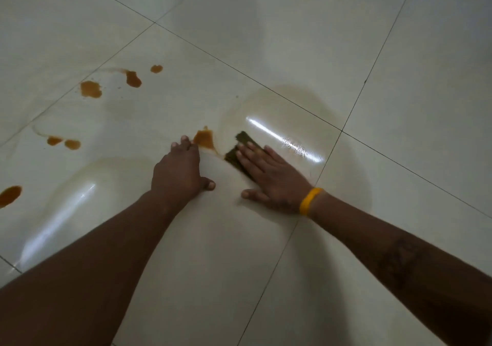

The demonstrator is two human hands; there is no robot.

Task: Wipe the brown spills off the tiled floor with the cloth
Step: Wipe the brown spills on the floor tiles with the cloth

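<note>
Brown spills (91,89) dot the tiled floor (399,92) to our left. Our right hand (269,175) presses flat, fingers spread, on the dark cloth (241,146); our left hand (181,170) braces open beside a spill (204,139).

tiled floor (399,52): glossy, smooth | cloth (243,139): dark, matt

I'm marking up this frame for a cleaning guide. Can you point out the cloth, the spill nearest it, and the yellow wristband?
cloth (241,143): head view, exposed dark upper part.
nearest spill (204,138): head view, puddle centre.
yellow wristband (309,201): head view, band's middle.
</note>
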